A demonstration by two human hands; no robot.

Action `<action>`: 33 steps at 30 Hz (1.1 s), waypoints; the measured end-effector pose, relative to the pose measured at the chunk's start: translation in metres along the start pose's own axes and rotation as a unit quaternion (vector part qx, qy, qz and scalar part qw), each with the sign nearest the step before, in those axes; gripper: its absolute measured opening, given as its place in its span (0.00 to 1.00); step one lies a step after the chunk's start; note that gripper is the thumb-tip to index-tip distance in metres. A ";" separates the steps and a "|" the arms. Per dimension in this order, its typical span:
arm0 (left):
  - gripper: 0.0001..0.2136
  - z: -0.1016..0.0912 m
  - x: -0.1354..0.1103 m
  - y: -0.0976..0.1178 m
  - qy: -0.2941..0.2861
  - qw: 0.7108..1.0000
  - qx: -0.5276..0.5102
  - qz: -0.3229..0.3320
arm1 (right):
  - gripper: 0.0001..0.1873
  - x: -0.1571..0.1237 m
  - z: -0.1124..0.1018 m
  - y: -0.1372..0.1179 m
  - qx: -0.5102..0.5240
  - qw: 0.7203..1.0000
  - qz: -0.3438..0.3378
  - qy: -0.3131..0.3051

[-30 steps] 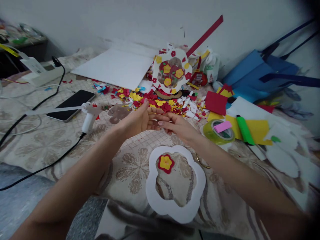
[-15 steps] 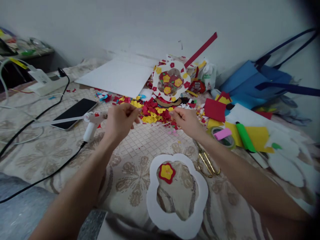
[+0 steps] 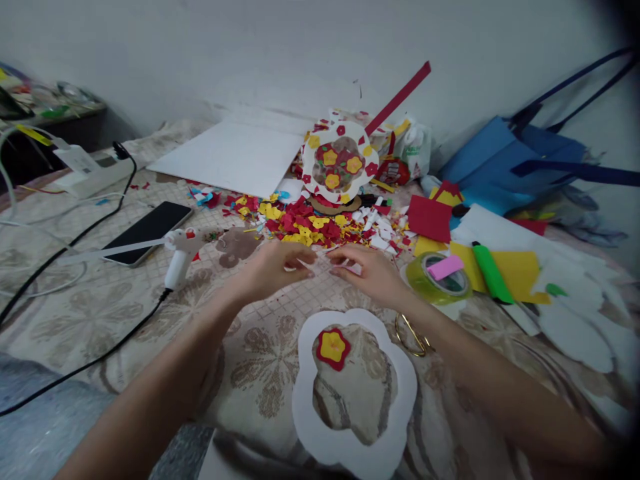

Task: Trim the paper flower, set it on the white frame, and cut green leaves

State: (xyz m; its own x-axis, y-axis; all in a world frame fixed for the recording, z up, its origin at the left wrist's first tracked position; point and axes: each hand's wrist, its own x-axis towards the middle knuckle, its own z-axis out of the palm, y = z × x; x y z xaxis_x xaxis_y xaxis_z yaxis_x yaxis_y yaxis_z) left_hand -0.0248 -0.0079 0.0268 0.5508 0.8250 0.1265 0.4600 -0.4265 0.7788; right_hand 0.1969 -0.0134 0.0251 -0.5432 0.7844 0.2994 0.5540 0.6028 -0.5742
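The left hand (image 3: 273, 270) and right hand (image 3: 369, 270) are half-open just short of the scraps (image 3: 303, 223), fingertips facing, nothing visible in either. The white frame (image 3: 304, 393) lies flat on the cloth (image 3: 267, 370) nearest the person, probably for easy reach, flower (image 3: 333, 348) at its opening's far left. Roundish, it points no particular way, without a clear long axis

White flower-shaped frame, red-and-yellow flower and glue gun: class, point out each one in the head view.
White flower-shaped frame (image 3: 404, 387): head view, on its white band.
Red-and-yellow flower (image 3: 333, 347): head view, on its yellow middle.
Glue gun (image 3: 177, 267): head view, on its white handle.
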 end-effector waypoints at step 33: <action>0.08 0.045 -0.003 0.012 -0.151 0.987 0.031 -0.041 | 0.12 -0.122 -0.015 -0.009 -0.105 0.968 0.217 -0.067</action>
State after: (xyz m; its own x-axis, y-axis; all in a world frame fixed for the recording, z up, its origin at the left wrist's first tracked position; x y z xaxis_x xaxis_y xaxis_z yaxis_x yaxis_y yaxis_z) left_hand 0.0101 -0.0325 0.0087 0.6879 0.7136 -0.1324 0.5486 -0.3918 0.7386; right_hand 0.2673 -0.1123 0.0057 -0.2996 0.9530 -0.0458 0.8570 0.2477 -0.4519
